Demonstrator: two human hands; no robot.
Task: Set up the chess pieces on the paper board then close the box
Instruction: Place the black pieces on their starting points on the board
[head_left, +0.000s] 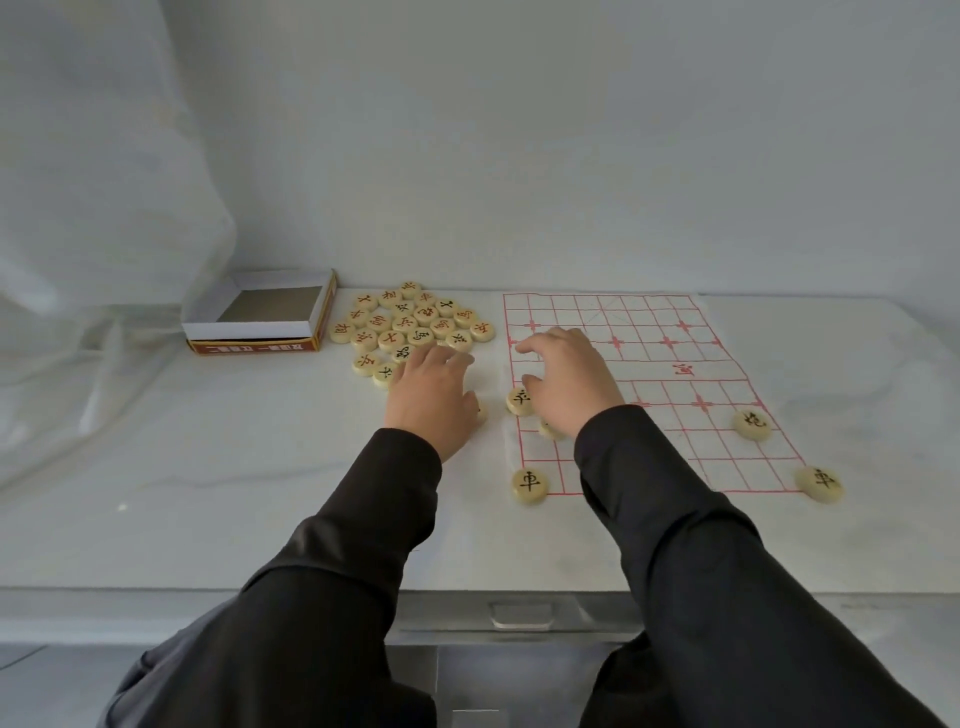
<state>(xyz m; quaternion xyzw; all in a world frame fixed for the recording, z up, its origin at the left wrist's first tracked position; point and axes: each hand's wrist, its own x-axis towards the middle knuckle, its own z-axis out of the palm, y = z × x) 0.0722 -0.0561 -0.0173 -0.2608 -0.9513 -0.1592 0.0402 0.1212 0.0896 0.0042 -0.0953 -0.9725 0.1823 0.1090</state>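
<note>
Paper board (675, 332), right on the desk (208, 493), red grid marked 河; black 車 piece (529, 486) on its near-left corner, second 車 piece (821, 483) near-right. Box (260, 317) open far left, red label unreadable, beside the loose pile (410, 322). Left grip (431, 395) lies flat-fingered on the pile's near edge; right grip (566, 379) curls over the board's left side, any hold hidden.

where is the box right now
In the head view the open box sits at the far left of the table by the wall, just left of the pile of loose pieces, with the paper board farther right.
</note>
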